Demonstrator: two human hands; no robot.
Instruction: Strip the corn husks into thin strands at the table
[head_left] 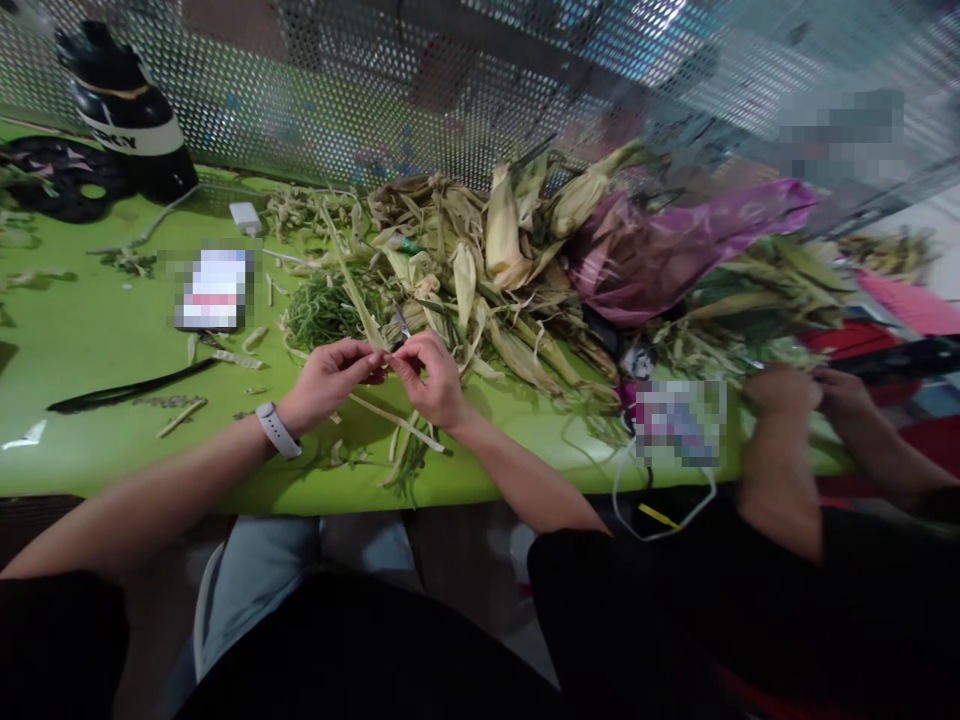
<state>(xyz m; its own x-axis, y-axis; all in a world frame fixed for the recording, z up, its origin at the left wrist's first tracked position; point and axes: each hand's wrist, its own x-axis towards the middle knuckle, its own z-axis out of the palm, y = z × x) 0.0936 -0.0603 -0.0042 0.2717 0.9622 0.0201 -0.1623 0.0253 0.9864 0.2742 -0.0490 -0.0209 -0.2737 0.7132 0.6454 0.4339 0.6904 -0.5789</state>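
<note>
My left hand, with a white band at the wrist, pinches the lower end of a long pale-green corn husk strip. Beside it, almost fingertip to fingertip, my right hand is closed on the same end of that strip. The strip slants up and away from my fingers. Just past them lies a tangle of thin green shreds. A metal blade shows above my right hand, its lower part hidden. Husk scraps lie beneath both hands.
A big heap of dried corn husks and a pink plastic bag fill the table's back. Left are a phone, white plug, black strip and dark bottle. A co-worker's hands work at right.
</note>
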